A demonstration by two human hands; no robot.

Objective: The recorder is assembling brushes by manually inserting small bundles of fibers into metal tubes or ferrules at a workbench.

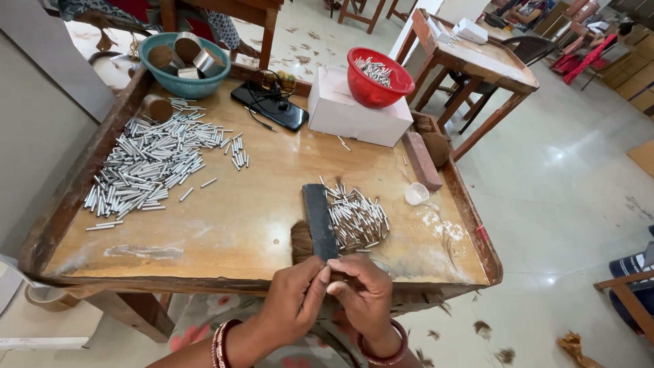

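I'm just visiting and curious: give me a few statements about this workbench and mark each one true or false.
1. The red bowl sits on a white box. True.
2. The teal bowl is empty. False: it holds rolls of tape.
3. The left hand and right hand meet at the table's near edge. True.
4. The large pile of metal tubes lies on the floor. False: it lies on the wooden table.

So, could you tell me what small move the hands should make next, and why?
Probably reach the right hand to the near tube pile for another tube. Both hands, left hand included, pinch together at the table edge, and that pile lies just beyond the fingertips beside the dark block.
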